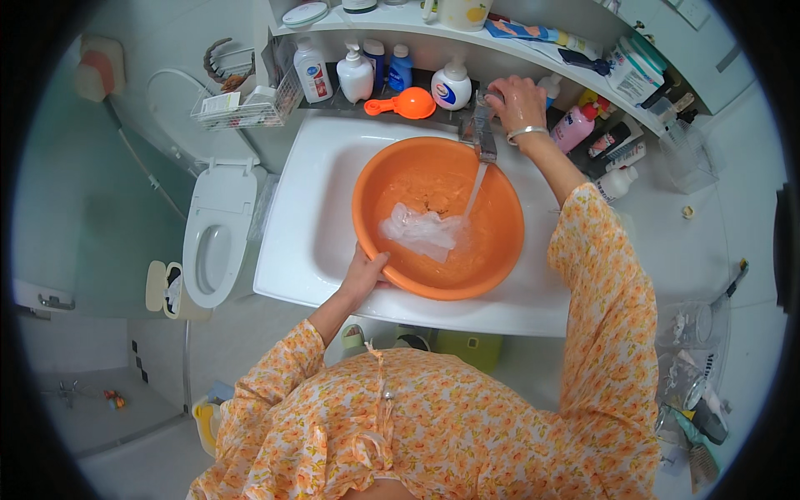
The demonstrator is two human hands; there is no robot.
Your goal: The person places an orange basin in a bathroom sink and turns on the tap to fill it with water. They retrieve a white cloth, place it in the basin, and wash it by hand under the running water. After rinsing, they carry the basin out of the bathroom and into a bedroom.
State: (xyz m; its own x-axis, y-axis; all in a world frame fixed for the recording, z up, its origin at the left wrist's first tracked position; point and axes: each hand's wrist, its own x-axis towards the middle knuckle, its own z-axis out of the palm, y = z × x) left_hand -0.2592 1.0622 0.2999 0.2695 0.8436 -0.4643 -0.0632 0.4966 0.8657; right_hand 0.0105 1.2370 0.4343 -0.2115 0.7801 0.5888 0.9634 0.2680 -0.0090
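Observation:
An orange plastic basin (pixel 492 265) sits in the white sink (pixel 302 242). Its left front rim is gripped by my left hand (pixel 362 275), thumb over the edge and fingers underneath, partly hidden. Behind the basin stands a metal faucet (pixel 480 133), and my right hand (pixel 520 103), with a bracelet at its wrist, has its fingers curled on the top of it. A stream of water (pixel 476 192) runs from the spout into the basin. In the water inside lies a crumpled, whitish, sheer-looking piece of cloth (pixel 421 230).
An orange scoop (pixel 408 103), a white pump bottle (pixel 356 75) and a round-bellied white dispenser (pixel 451 86) line the sink's back edge. A pink bottle (pixel 573 127) stands right of the faucet. Above runs a curved shelf (pixel 392 18). A toilet (pixel 221 225) is at the left.

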